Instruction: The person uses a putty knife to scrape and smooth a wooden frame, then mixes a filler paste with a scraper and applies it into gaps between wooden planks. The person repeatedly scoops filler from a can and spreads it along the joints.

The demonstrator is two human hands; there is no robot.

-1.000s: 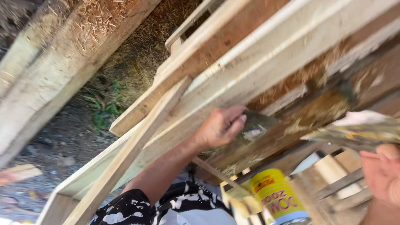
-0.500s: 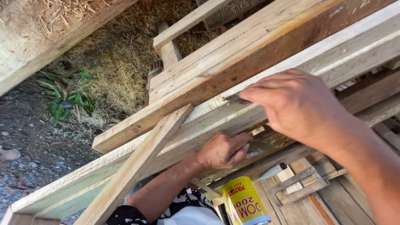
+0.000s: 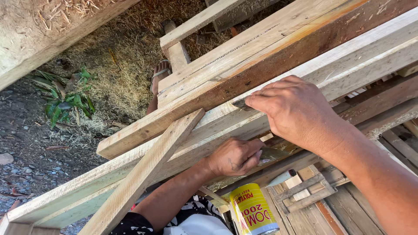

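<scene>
Head view — right hand (image 3: pixel 296 109) pressing wooden frame (image 3: pixel 226 74)

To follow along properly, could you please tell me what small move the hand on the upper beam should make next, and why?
Probably draw the right hand along the brown beam, since its fingertips press a small dark blade against that face. The left hand grips a smeared flat tool below, above the yellow can.
</scene>
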